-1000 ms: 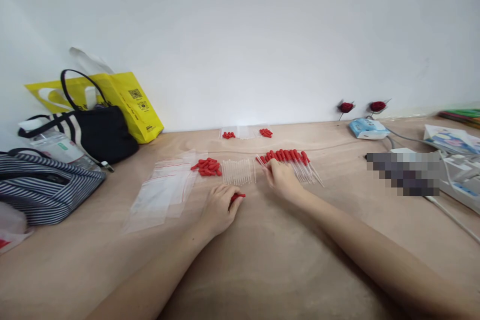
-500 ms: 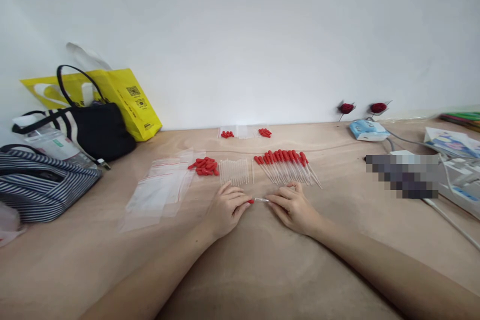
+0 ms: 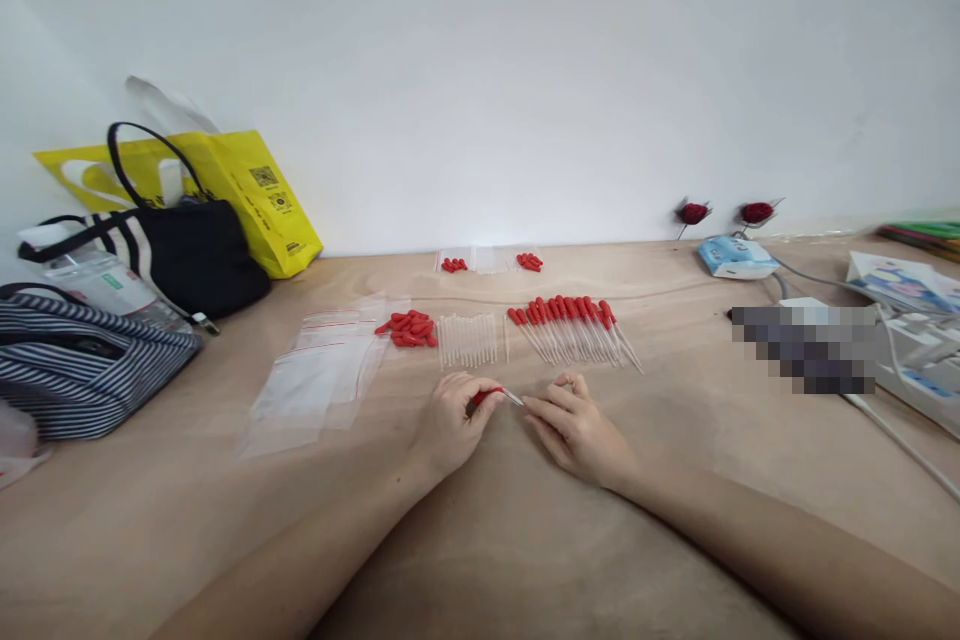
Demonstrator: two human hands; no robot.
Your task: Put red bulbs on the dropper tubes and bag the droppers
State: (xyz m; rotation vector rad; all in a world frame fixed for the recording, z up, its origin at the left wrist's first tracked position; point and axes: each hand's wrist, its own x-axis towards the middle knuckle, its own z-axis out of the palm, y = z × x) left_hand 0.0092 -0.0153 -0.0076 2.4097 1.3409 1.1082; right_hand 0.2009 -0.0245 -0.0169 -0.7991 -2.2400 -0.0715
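Between the fingers of my left hand (image 3: 454,425) is a red rubber dropper bulb (image 3: 477,398), partly hidden by the thumb. A clear dropper tube (image 3: 513,398) sticks out of the bulb's end, tilted down to the right. My right hand (image 3: 576,432) pinches the tube's other end between thumb and fingers. Just beyond the hands lie a row of clear tubes (image 3: 469,340) and, to its left, a heap of red bulbs (image 3: 409,328). Assembled droppers with red bulbs (image 3: 574,325) fan out beyond my right hand.
Flat clear zip bags (image 3: 315,380) lie left of the bulbs. Small bags with red bulbs (image 3: 529,262) rest by the wall. A striped pouch (image 3: 97,360), black bag (image 3: 202,260) and yellow bag (image 3: 277,210) stand left. A tissue pack (image 3: 739,258) and power strip (image 3: 926,360) are right.
The bulb and tube, apart before, are now joined. My right hand has come closer to the left, and the tube has tilted.
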